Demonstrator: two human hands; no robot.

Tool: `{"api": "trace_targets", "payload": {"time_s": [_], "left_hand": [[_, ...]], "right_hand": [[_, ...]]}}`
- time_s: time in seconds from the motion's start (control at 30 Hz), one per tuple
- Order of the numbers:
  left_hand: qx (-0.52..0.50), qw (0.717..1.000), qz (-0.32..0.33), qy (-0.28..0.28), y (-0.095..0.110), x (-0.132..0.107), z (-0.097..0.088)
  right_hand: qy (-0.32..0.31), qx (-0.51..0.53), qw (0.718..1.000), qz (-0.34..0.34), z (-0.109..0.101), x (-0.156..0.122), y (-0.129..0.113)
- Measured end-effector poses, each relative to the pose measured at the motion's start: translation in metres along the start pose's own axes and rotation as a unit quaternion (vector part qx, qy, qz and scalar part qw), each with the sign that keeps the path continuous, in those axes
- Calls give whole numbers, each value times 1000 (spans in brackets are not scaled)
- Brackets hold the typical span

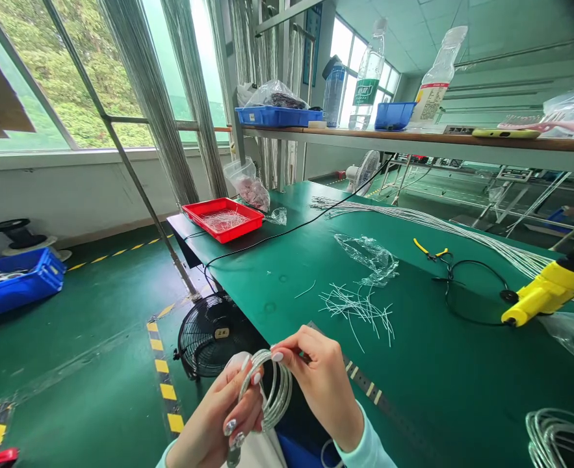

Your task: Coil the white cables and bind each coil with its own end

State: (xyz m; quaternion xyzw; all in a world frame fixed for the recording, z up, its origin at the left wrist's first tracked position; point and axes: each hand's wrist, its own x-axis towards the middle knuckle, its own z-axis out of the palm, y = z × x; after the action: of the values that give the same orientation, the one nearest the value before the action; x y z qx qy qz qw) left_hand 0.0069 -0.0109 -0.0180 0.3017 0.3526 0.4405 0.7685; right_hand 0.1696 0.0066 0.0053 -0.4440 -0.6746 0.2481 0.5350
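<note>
A coil of silvery clear-jacketed cable (279,400) is held up in front of the table's near edge. My left hand (235,400) is closed around the coil's left side, thumb on top. At the coil's upper right, my right hand (318,370) pinches the cable between thumb and forefinger; its other fingers are curled. Just beyond the hands, a pile of short thin white strips (357,309) lies on the green table (257,286). A dark strip with pale marks (359,377) runs along the tabletop beside my right hand.
On the table are a red tray (223,220), a crumpled plastic bag (372,257), yellow-handled cutters (430,250), a yellow heat gun (550,292), long wires (437,221) and another cable coil (557,435). A black fan (213,335) stands on the floor at left. A shelf (413,138) with bottles spans the back.
</note>
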Motion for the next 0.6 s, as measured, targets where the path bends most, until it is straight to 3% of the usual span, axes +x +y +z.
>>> {"api": "trace_targets", "payload": {"time_s": [0.4, 0.6], "left_hand": [[2, 1000, 9, -15, 0, 2, -2], [-11, 998, 30, -49, -1, 1, -4]], "right_hand": [[-23, 102, 988, 113, 3, 1, -2], [-26, 117, 984, 132, 3, 3, -1]]}}
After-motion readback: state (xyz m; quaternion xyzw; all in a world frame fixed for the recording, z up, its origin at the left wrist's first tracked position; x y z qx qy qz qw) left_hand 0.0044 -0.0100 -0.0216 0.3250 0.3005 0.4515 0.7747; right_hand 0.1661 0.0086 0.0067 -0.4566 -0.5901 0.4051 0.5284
